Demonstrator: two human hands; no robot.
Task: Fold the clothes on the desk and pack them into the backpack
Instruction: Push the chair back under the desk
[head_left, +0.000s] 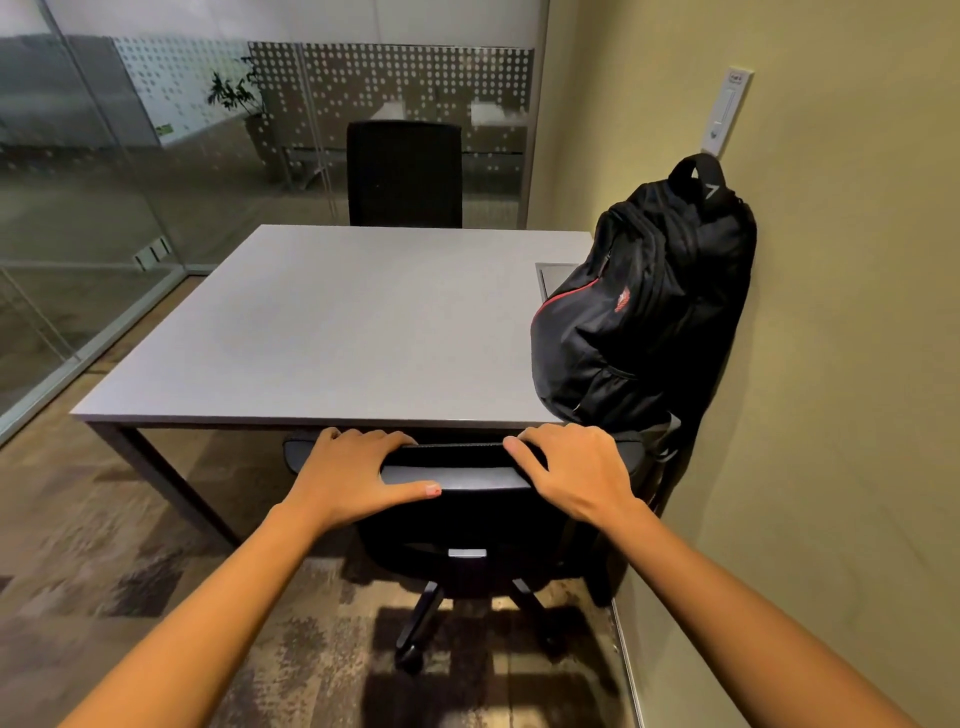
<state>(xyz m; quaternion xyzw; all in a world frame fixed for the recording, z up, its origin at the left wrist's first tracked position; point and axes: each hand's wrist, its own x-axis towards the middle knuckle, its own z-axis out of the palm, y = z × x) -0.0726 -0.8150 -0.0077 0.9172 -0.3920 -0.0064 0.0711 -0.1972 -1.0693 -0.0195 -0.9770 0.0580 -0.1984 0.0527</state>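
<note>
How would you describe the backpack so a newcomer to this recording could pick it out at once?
Start at the grey desk and follow its top to the right edge, by the wall. The backpack stands there, leaning on that wall. Unlike the black far chair and near chair, it has a red curved stripe and a red logo.

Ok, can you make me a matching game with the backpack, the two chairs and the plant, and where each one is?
Things:
1. backpack
2. near chair
3. far chair
4. plant

Places:
A. behind the glass wall
B. held by the left hand and right hand
C. on the desk, leaning on the wall
D. across the desk, on its far side

Pairs: 1-C, 2-B, 3-D, 4-A
</note>
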